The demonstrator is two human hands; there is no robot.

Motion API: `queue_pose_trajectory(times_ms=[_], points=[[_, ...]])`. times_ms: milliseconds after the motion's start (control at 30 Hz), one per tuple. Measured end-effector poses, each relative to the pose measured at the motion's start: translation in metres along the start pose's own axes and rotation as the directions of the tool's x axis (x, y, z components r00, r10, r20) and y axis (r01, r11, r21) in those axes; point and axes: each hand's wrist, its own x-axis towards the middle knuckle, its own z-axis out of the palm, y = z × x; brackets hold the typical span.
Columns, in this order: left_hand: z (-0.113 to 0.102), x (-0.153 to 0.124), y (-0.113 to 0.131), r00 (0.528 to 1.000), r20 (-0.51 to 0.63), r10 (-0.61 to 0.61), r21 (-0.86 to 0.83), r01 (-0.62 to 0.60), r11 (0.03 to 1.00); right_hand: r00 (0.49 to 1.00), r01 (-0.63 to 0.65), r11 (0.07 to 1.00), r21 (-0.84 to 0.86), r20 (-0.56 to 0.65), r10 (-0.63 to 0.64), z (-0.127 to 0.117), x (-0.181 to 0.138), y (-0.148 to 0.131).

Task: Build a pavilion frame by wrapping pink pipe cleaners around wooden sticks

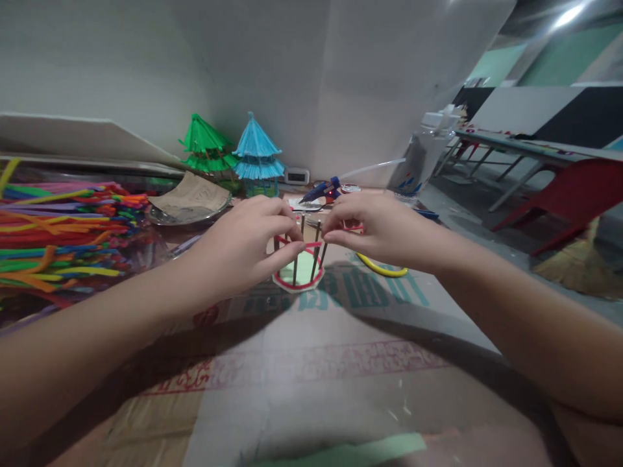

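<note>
A small frame of upright dark sticks (295, 271) stands on a pale green, many-sided base (305, 275) edged in red. A red pipe cleaner (313, 246) runs across the sticks partway up. From the left side, my left hand (257, 237) is closed with thumb and forefinger pinching the pipe cleaner at the frame. My right hand (372, 224) is on the other side, its thumb and fingertips drawn together against the right-hand sticks; whatever lies between them is hidden. The fingers cover part of the frame's top.
Bundles of coloured pipe cleaners (63, 227) lie at left, beside a metal tray (189, 217) with brown paper. Green (207, 143) and blue (257, 155) pagoda models stand behind. A blue glue gun (321, 189) lies beyond my hands, a yellow pipe cleaner (382, 269) to the right.
</note>
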Motion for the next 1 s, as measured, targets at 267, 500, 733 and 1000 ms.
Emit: queue_pose_trajectory(times_ms=[267,500,733,1000], points=[[-0.003,0.000,0.002,1.000,0.003,0.011,0.012,-0.011,1.000,0.981,0.061,0.996,0.059,-0.186,-0.049,0.021,-0.021,0.000],[-0.004,0.001,0.003,1.000,0.012,0.003,0.017,-0.003,1.000,0.948,0.151,0.988,-0.002,-0.284,-0.146,0.037,-0.020,0.003],[-0.004,0.000,0.002,1.000,0.020,0.000,0.019,-0.001,1.000,0.934,0.173,0.985,-0.021,-0.313,-0.171,0.042,-0.021,0.001],[-0.005,0.002,0.002,1.000,0.021,0.012,0.049,-0.013,0.999,0.934,0.131,0.991,-0.007,-0.336,-0.125,0.052,-0.018,-0.003]])
